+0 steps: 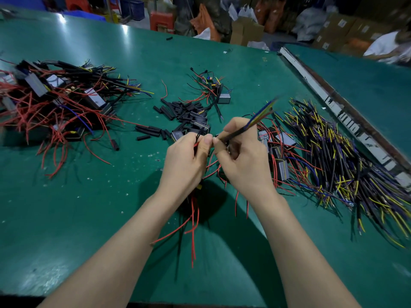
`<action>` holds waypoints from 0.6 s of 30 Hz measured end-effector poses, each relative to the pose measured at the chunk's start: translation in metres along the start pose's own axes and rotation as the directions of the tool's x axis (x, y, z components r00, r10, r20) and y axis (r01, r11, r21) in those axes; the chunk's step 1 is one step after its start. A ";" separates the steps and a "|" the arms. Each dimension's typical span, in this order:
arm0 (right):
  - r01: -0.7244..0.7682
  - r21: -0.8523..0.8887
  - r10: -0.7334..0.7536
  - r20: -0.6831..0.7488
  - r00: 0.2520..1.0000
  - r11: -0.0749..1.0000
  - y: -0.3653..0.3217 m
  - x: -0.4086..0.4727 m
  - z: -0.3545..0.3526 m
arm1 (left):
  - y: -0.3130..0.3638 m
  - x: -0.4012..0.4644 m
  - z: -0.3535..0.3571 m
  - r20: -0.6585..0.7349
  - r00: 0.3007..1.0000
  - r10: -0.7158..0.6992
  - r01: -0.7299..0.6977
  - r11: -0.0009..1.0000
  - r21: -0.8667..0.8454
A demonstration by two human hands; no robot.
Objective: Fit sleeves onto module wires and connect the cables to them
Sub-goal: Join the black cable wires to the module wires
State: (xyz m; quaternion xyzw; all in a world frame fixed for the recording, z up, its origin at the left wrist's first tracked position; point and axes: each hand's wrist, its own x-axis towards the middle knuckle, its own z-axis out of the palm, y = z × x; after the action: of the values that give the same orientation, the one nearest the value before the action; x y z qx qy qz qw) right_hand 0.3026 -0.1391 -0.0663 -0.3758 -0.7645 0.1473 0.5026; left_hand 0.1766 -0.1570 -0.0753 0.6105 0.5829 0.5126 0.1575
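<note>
Over the middle of the green desk (66, 207), both hands busy with wires.
Left hand (184, 161) pinching red wires (193, 221) that hang toward the near edge; right hand (242, 156) gripping a black cable (251, 123), its blurred coloured ends pointing toward the far right. Short black sleeves (178, 112) strewn just beyond the hands. Heaped modules (60, 96) by the left edge, a spread of loose cables (347, 165) along the right edge.

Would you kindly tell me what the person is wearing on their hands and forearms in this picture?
Nothing is worn: the left hand and right hand are bare, without gloves, rings or a watch. Both forearms are uncovered as far as the frame's bottom edge, so no sleeve shows.
</note>
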 end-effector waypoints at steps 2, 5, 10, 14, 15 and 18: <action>0.061 -0.058 -0.060 0.015 0.998 0.996 0.002 -0.001 0.000 | 0.000 0.002 -0.001 0.027 0.999 -0.045 0.045 0.999 -0.028; 0.079 -0.069 -0.077 0.035 0.996 0.994 0.003 0.001 -0.003 | 0.001 0.003 -0.002 0.027 0.998 -0.051 0.051 0.999 -0.018; 0.107 -0.072 -0.105 0.027 0.994 0.992 0.003 0.002 -0.005 | 0.004 0.002 -0.003 0.014 0.997 -0.071 0.071 0.997 -0.040; 0.126 -0.082 -0.119 0.079 0.990 0.989 0.002 0.002 -0.006 | 0.005 0.001 -0.001 0.017 0.991 -0.132 0.133 0.984 -0.120; 0.132 -0.098 -0.123 0.092 0.988 0.986 0.002 0.002 -0.005 | 0.004 0.001 -0.001 0.027 0.986 -0.162 0.165 0.974 -0.153; 0.066 -0.097 -0.058 0.087 0.995 0.993 0.004 0.002 -0.005 | 0.000 0.005 0.001 0.095 0.965 -0.243 0.259 0.935 -0.242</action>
State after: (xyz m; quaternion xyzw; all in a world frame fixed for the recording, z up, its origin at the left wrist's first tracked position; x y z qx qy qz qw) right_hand 0.3079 -0.1352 -0.0652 -0.3698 -0.8026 0.1090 0.4551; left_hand 0.1758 -0.1522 -0.0737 0.5220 0.5806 0.5386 0.3167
